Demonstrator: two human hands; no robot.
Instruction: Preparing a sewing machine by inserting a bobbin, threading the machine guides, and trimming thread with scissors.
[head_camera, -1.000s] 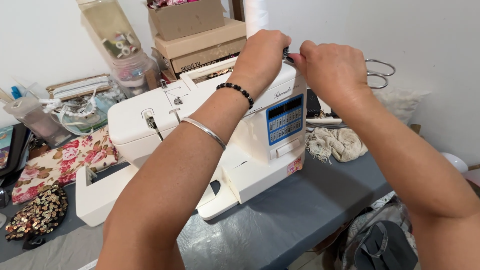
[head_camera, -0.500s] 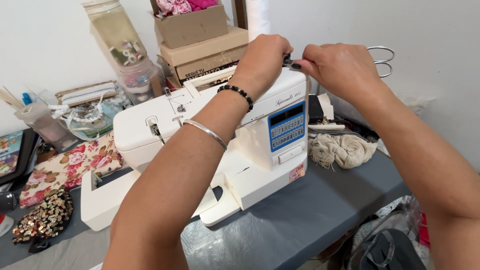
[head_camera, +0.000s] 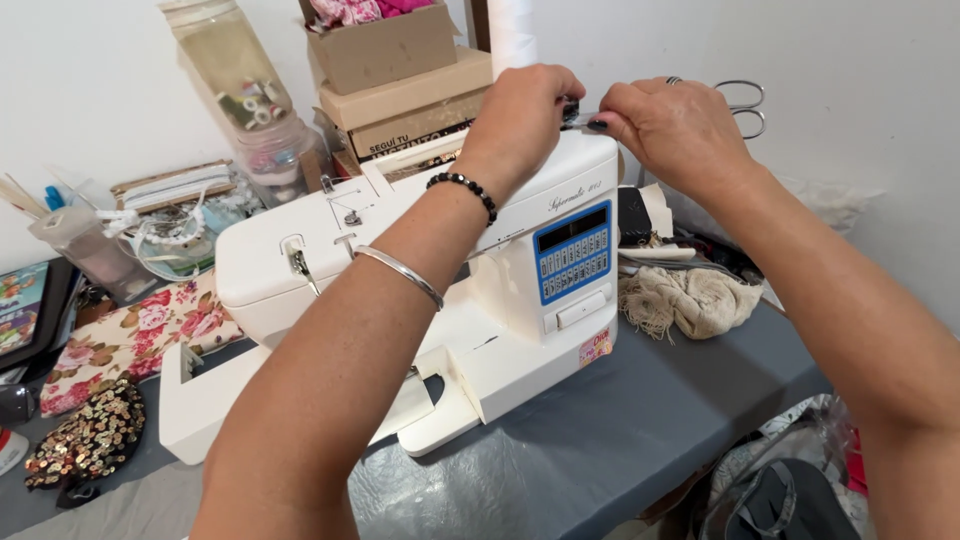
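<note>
Atop sewing machine (head_camera: 520, 250) | both hands (head_camera: 525, 110) pinch something small, hidden by fingers

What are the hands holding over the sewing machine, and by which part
Both the left hand and right hand pinch something small and dark between their fingertips above the sewing machine. What it is cannot be told.

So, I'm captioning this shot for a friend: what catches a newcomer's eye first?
A white sewing machine with a blue button panel fills the middle of the grey table. Both hands meet at its top right corner, the left hand and right hand pinching something small and dark. Floral fabric lies at the left.
</note>
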